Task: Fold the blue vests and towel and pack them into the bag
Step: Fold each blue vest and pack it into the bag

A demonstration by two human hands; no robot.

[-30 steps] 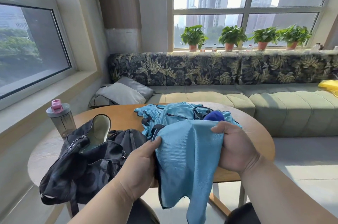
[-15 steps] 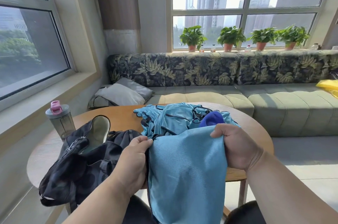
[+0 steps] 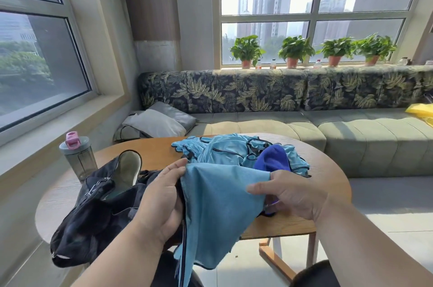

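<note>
Blue mesh fills the space between my hands: the light blue vest [image 3: 218, 204] hangs off the near edge of the desk [image 3: 159, 153], its lower part running out of the bottom of the view. My left hand [image 3: 161, 200] grips its left edge, thumb on top, the other fingers curled behind the cloth where I cannot see them. My right hand [image 3: 290, 195] has changed since half a second ago: then it was closed in a fist on the top right corner, now its fingers [image 3: 257, 187] lie straighter, stretched leftward over the cloth, with the thumb under the fabric; whether it pinches the vest I cannot tell. The top edge has sagged into a slope between the hands.

Behind the vest on the desk lies the heap of other blue vests [image 3: 229, 153], with a darker blue cloth [image 3: 271, 160] on its right side, partly hidden by my right hand; a bit of the same dark blue shows under that palm. Left of the vest sits the black bag [image 3: 98, 211], mouth open, its near side covered by my left forearm. Beyond the bag, at the desk's far left rim, stands a bottle with a pink cap [image 3: 78, 157].
</note>
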